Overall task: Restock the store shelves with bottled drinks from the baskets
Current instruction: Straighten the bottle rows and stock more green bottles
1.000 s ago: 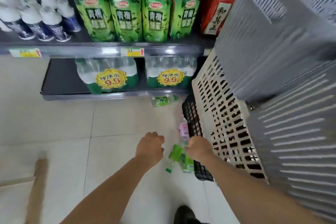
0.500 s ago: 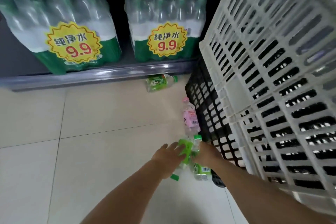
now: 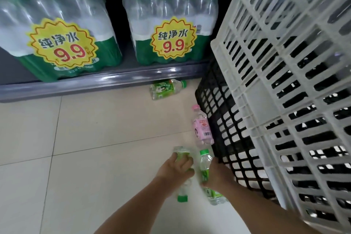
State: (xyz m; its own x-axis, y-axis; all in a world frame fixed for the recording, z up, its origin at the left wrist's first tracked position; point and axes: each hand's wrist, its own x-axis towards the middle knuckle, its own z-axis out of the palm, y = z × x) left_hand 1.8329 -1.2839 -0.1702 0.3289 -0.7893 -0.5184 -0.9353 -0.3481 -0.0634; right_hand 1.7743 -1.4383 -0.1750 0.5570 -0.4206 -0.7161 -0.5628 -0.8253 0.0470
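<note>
Both hands are low at the bottom centre of the frame, each closed round a drink. The left hand (image 3: pixel 175 167) curls its fingers about the middle of a small clear plastic bottle with a green label (image 3: pixel 180 152), its cap pointing back toward me. The right hand (image 3: pixel 218 175) grips a second green-capped clear bottle (image 3: pixel 204 163), cap pointing away. The two bottles sit just beside each other over the pale tiled floor (image 3: pixel 85 148), and I cannot tell whether either touches it. Filling the right side is a white slatted plastic crate (image 3: pixel 284 62), and a black plastic mesh basket (image 3: pixel 224 138) sits below it. Across the upper left, two shrink-wrapped packs of water with yellow price stickers (image 3: pixel 62 24) stand on the grey bottom shelf (image 3: pixel 95 83). A pink-capped, pink-labelled clear bottle (image 3: pixel 202 127) lies against the black basket, and a stray green-labelled bottle (image 3: pixel 165 89) lies on its side at the shelf's foot. I judge these small bottles light and thin-walled, so they would dent under a hard squeeze, and the glossy wrap looks slippery. I would hold them round the labelled middle. They look transparent, with pale contents, bright green bands and screw caps.
</note>
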